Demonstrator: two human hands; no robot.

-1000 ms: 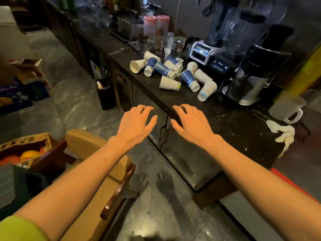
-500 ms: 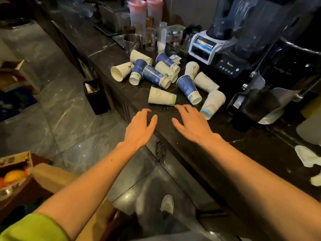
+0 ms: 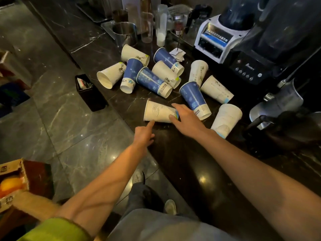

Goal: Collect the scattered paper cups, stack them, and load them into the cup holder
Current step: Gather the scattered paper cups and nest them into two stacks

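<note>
Several white and blue paper cups lie tipped over on the black marble counter (image 3: pixel 175 153). The nearest white cup (image 3: pixel 159 113) lies on its side, mouth to the left. My right hand (image 3: pixel 187 119) reaches over its base end, thumb on the near side and forefinger on the far side, fingers fairly straight. My left hand (image 3: pixel 144 134) is just below the cup, one finger stretched out to touch its near side. A blue cup (image 3: pixel 194 98) and another white cup (image 3: pixel 225 119) lie right of my right hand. I cannot pick out a cup holder.
A blender (image 3: pixel 215 37) and dark machines stand at the back right, with a steel jug (image 3: pixel 281 101) in front of them. A steel cup (image 3: pixel 125 33) and tall clear cylinders (image 3: pixel 161 26) stand behind the cups. A black bin (image 3: pixel 90 93) sits on the floor by the counter.
I have stepped closer to the counter. Both hands moved forward from the counter's edge to the nearest white cup, and now touch it. The cups have not shifted.
</note>
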